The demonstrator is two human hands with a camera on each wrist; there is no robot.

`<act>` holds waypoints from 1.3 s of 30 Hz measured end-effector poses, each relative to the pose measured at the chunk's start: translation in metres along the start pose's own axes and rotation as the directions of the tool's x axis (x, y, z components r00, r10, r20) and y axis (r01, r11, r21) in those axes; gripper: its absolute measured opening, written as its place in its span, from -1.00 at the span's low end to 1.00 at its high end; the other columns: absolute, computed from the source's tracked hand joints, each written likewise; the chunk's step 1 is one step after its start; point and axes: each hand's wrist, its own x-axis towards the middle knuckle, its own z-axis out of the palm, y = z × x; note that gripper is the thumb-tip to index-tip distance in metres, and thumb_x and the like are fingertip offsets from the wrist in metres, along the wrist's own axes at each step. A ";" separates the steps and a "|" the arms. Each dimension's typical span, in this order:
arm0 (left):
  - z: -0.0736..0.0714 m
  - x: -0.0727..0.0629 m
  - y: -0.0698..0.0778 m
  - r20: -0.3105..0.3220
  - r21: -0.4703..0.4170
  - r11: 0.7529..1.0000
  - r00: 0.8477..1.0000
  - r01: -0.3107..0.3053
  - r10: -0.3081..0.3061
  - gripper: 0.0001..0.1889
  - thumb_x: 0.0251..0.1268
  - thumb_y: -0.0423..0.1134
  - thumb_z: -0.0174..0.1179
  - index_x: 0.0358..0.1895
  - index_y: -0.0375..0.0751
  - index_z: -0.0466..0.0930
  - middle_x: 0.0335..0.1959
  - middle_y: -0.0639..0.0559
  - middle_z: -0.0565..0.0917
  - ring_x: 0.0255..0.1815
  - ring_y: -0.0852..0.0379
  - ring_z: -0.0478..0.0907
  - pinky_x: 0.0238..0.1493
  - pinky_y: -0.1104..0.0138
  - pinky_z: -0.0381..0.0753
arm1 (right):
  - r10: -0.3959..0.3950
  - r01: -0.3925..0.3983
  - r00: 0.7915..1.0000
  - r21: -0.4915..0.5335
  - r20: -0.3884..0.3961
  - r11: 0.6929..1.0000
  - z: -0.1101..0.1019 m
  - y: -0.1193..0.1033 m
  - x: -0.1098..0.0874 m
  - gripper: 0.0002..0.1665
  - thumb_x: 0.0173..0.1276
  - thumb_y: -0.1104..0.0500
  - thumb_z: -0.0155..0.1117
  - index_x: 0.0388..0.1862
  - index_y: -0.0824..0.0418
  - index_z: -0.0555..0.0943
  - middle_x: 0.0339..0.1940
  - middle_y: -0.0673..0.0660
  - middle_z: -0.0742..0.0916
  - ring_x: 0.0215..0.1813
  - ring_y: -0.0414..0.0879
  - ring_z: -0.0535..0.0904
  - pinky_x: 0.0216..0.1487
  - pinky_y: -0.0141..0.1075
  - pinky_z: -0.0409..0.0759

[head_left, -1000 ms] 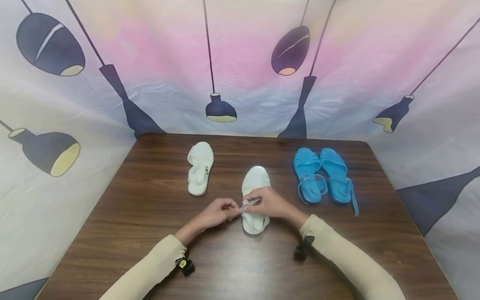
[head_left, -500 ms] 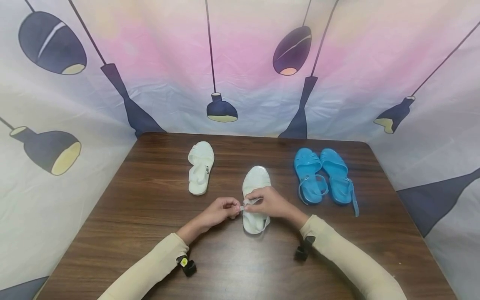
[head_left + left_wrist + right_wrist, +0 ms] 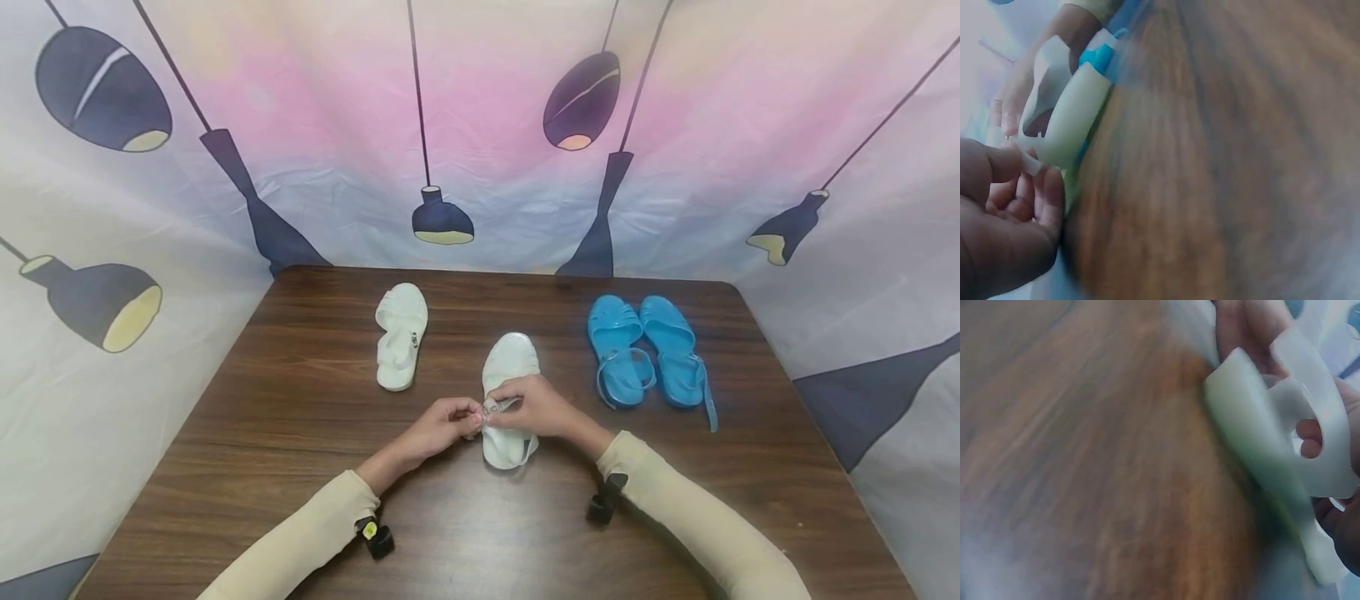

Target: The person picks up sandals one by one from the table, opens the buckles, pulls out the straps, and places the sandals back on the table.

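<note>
A white sandal (image 3: 512, 357) lies toe-away at the middle of the table, partly covered by my right hand (image 3: 538, 407). That hand pinches the sandal's strap at the ankle, on the shoe's left side. My left hand (image 3: 448, 422) pinches the strap's end (image 3: 1030, 164) between thumb and forefinger, close against the right fingertips. In the right wrist view, the sandal's heel (image 3: 1244, 406) and back strap (image 3: 1317, 381) show from the side. Fingers hide most of the fastening.
To the left, the other white sandal (image 3: 397, 368) lies with its small buckle showing. Two blue sandals (image 3: 613, 323) lie side by side at the right, one strap hanging loose. Beyond the brown wooden table (image 3: 315, 350) hangs a lamp-patterned cloth (image 3: 510, 208).
My left fingertips have come closer to the right ones, so less of the strap shows between them. The white sandal has shifted very slightly left. The other sandals stay put.
</note>
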 end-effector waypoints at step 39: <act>-0.004 0.000 0.003 -0.003 -0.009 0.998 0.998 0.061 -0.061 -0.83 0.51 -0.34 0.15 -0.12 -0.45 0.62 -0.36 0.02 0.61 -0.31 0.19 0.56 -0.23 0.39 0.62 | 0.008 -0.008 1.000 -0.016 -0.024 1.000 0.003 -0.001 -0.001 -0.66 0.25 0.05 0.57 -0.06 0.18 0.81 -0.12 0.01 0.84 -0.06 -0.21 0.73 0.01 -0.33 0.68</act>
